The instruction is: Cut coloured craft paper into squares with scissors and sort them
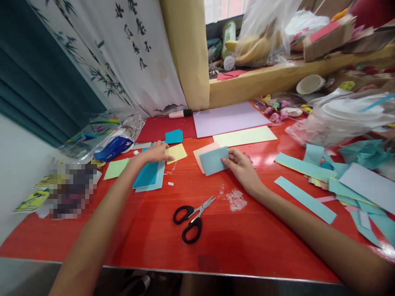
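My right hand (242, 166) pinches a folded-looking light blue paper (212, 161) between thumb and fingers, tilted above the red table. A pale pink paper (199, 157) shows partly behind it. My left hand (157, 152) is closed at the left edge of a small yellow paper (178, 153), its thumb over the paper; the other fingertips are partly hidden. Beneath the left wrist lie blue sheets (151, 174), with a light green paper (115, 169) to the left. A bright blue paper square (174, 136) lies just beyond. Scissors (195, 216) with black handles rest, blades apart, nearer me.
Light blue strips and offcuts (305, 199) spread over the right side. A lilac sheet (228, 119), a pale yellow strip (247, 136) and a marker (180, 114) lie at the back. Plastic bags (345, 111) crowd the right rear; packets (112, 148) sit at left. The table's front edge (173, 271) is near me.
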